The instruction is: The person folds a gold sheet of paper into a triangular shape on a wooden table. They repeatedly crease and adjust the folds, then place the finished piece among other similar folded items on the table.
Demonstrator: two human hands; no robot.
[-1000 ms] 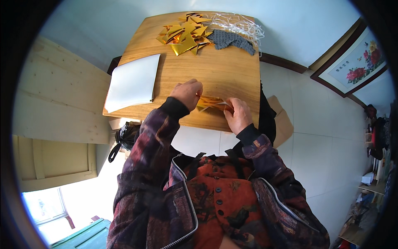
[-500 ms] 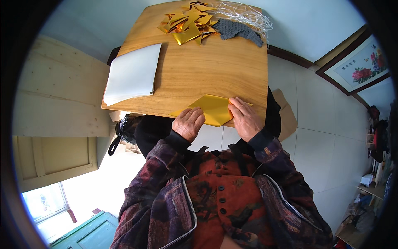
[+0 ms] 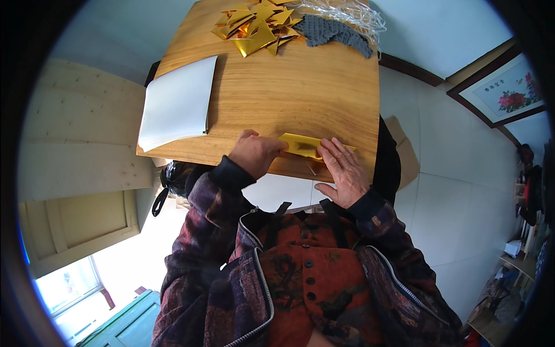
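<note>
A sheet of shiny gold paper (image 3: 302, 144), folded into a narrow strip, lies by the near edge of the wooden table (image 3: 272, 98). My left hand (image 3: 254, 154) is closed on the strip's left end, its fingers curled and partly hidden. On the right part of the paper lie the outstretched fingers of my right hand (image 3: 342, 172), with the thumb apart and hanging past the table edge. A small flap of the paper shows below the strip.
A heap of folded gold paper pieces (image 3: 254, 37) is at the table's far side. Beside it are a grey knitted cloth (image 3: 332, 33) and a tangle of clear strips (image 3: 352, 16). A stack of white sheets (image 3: 178, 104) lies left. A black bag (image 3: 173, 179) hangs below the left edge.
The gold paper has gone from a wide pointed shape to a narrow strip. My left hand has moved up and closed on its left end; my right thumb has spread away from the fingers.
</note>
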